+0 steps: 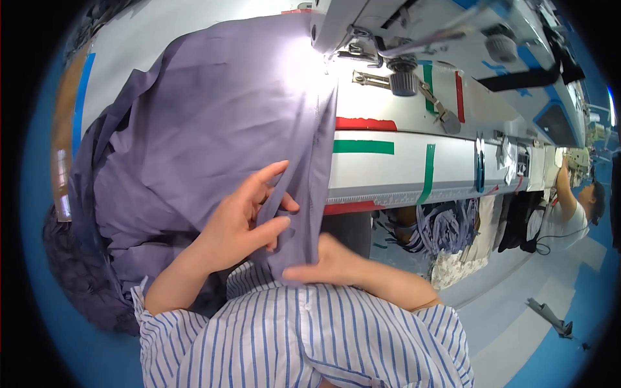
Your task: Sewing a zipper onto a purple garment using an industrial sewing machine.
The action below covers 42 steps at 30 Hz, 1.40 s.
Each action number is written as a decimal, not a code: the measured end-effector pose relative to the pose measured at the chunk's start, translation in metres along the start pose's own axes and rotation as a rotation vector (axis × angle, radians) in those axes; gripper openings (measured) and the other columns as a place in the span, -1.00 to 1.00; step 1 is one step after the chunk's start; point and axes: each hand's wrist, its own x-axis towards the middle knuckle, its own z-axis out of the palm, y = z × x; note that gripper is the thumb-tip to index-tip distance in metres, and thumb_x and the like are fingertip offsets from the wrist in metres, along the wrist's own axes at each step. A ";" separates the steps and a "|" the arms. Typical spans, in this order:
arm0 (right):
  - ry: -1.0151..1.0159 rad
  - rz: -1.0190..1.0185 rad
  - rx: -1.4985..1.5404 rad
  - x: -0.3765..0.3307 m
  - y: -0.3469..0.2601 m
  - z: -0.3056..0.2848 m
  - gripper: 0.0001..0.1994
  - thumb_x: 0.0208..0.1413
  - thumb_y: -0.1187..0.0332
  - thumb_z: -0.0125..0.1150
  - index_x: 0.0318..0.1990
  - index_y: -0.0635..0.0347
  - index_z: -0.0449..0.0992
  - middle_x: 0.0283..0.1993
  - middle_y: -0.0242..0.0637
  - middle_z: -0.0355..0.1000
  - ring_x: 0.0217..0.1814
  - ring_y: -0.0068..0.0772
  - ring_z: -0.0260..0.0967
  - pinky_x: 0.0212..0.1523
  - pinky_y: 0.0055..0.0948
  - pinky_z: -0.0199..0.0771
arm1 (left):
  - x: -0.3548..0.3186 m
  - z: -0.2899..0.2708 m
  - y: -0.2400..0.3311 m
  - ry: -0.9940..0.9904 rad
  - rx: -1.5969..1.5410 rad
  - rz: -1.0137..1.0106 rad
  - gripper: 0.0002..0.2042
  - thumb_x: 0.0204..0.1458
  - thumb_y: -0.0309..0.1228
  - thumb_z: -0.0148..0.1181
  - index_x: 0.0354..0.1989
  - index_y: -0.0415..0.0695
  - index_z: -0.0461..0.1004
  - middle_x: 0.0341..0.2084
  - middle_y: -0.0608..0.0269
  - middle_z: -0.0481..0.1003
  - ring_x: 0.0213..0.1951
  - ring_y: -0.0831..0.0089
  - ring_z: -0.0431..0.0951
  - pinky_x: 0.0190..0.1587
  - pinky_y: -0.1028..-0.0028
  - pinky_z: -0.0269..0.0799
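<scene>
A large sheet of purple fabric (194, 123) spreads over the left of the table and runs up to the sewing machine's needle area (328, 59), under a bright lamp. My left hand (233, 226) is on its right edge. A fold of the fabric passes between its fingers, while index finger and thumb reach out apart from each other. Nearer my body, my right hand (333, 262) pinches the hanging edge, thumb in front and its other fingers partly hidden and blurred. Between the hands the edge hangs in narrow layered folds.
Beside the fabric lies a ruler strip (381, 196) along the table's front edge. Blue-handled snips (480, 165) rest farther right. Below hang purple fabric strips (446, 226) and other cloth. A co-worker (569, 220) is at the far right. Bunched dark cloth (84, 278) hangs at left.
</scene>
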 end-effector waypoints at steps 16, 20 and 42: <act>0.486 -0.388 -1.182 -0.048 0.133 0.032 -0.59 0.15 0.11 0.18 -0.63 0.21 0.43 -0.66 -0.25 0.36 -0.66 -0.29 0.38 -0.64 -0.34 0.37 | -0.013 0.033 -0.028 0.571 1.148 0.863 -0.73 -0.12 -0.39 0.36 -0.23 -0.17 0.53 -0.45 0.24 0.55 -0.42 0.31 0.58 -0.34 0.34 0.47; 0.443 -0.387 -1.206 -0.054 0.127 0.032 -0.62 0.10 0.12 0.18 -0.62 0.20 0.46 -0.62 -0.23 0.39 -0.61 -0.26 0.41 -0.60 -0.31 0.41 | -0.008 0.079 -0.066 0.139 0.771 0.232 -0.66 0.03 -0.13 0.24 -0.53 -0.18 0.45 -0.69 0.13 0.51 -0.58 0.13 0.55 -0.49 0.23 0.42; 0.566 -1.083 -1.402 -0.016 0.036 -0.042 -0.76 -0.24 0.43 0.28 -0.30 0.15 0.65 -0.27 -0.40 0.53 -0.15 -0.41 0.46 0.05 -0.23 0.50 | -0.006 0.011 -0.035 0.708 1.348 0.622 -0.48 -0.14 -0.60 0.23 0.11 -0.22 0.39 -0.20 0.17 0.50 -0.17 0.24 0.50 -0.12 0.31 0.41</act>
